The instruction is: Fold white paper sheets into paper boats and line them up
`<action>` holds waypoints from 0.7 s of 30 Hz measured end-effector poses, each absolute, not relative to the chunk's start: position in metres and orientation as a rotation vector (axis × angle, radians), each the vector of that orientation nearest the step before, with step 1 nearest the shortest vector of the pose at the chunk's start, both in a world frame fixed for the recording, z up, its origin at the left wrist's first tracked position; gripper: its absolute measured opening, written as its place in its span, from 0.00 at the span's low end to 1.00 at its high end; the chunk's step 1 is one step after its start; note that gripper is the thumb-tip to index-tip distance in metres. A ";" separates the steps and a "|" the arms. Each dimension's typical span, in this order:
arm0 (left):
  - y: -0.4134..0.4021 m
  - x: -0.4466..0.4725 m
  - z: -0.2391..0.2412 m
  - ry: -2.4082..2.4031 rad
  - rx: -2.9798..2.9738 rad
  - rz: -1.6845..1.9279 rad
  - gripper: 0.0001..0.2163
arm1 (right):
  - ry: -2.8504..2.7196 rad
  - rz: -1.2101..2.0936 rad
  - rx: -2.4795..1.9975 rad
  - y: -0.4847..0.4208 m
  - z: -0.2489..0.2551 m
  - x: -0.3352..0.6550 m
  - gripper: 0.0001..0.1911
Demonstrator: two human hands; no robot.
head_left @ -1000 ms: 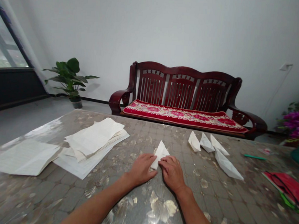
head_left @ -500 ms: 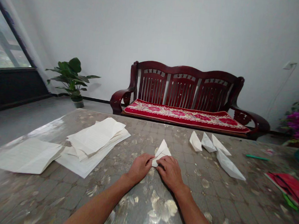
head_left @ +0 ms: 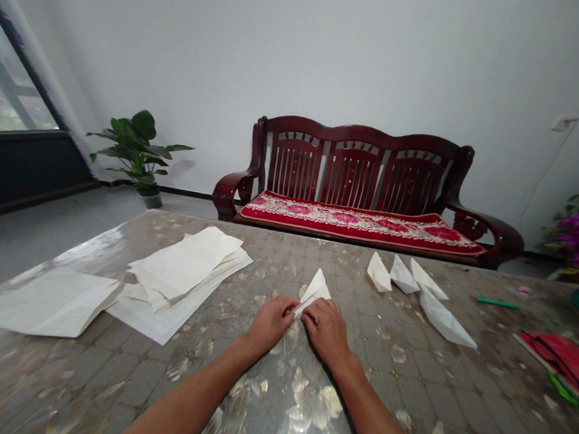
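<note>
A folded white sheet of paper (head_left: 317, 285) lies at the middle of the table, its pointed end facing away from me. My left hand (head_left: 275, 319) pinches its left lower edge between thumb and fingers. On the lower right side, my right hand (head_left: 327, 327) is closed over the paper, fingers bent and thumb tucked under. The near part of the sheet is partly hidden by both hands. To the right sit several folded paper boats, among them a small one (head_left: 379, 273) and a longer one (head_left: 444, 319).
Left of my hands lie a stack of paper sheets (head_left: 188, 262) and more sheets (head_left: 52, 302). A green pen (head_left: 499, 304) and a red pouch (head_left: 561, 362) rest at the right of the patterned table (head_left: 235, 400). Beyond stands a wooden bench (head_left: 357, 175).
The near edge of the paper has been turned up a little under my fingers. My right hand's fingers have curled in more; both hands stay in nearly the same place.
</note>
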State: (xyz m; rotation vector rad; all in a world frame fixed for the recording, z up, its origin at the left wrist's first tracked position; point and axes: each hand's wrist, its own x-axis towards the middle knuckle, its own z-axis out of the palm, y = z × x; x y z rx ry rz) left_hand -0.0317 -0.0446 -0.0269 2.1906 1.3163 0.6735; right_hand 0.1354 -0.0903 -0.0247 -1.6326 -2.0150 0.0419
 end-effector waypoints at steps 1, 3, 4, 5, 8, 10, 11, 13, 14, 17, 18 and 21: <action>-0.044 -0.032 -0.027 1.325 2.179 0.670 0.16 | -2.012 0.033 -1.636 -0.090 -0.025 0.135 0.05; -0.044 -0.032 -0.027 1.337 2.159 0.671 0.16 | -2.000 0.019 -1.651 -0.091 -0.025 0.133 0.05; -0.044 -0.032 -0.028 1.336 2.150 0.680 0.15 | -1.994 0.014 -1.662 -0.090 -0.024 0.132 0.05; -0.045 -0.032 -0.028 1.331 2.143 0.696 0.15 | -1.988 0.011 -1.672 -0.090 -0.024 0.131 0.05; -0.046 -0.033 -0.028 1.297 2.141 0.740 0.13 | -1.976 0.005 -1.701 -0.089 -0.025 0.130 0.05; -0.047 -0.033 -0.028 1.291 2.154 0.740 0.13 | -1.970 -0.015 -1.723 -0.089 -0.026 0.129 0.05; -0.047 -0.033 -0.028 1.290 2.162 0.733 0.12 | -1.968 -0.028 -1.734 -0.088 -0.027 0.129 0.05; -0.048 -0.032 -0.028 1.301 2.172 0.727 0.12 | -1.968 -0.053 -1.747 -0.088 -0.028 0.129 0.05; -0.049 -0.031 -0.028 1.310 2.171 0.731 0.11 | -1.968 -0.061 -1.748 -0.088 -0.028 0.129 0.05; -0.052 -0.029 -0.028 1.348 2.162 0.748 0.08 | -1.960 -0.088 -1.739 -0.090 -0.028 0.129 0.04; -0.053 -0.029 -0.028 1.357 2.164 0.753 0.07 | -1.961 -0.104 -1.728 -0.091 -0.027 0.129 0.04; -0.056 -0.028 -0.026 1.373 2.180 0.759 0.06 | -2.030 -0.150 -1.638 -0.095 -0.026 0.130 0.06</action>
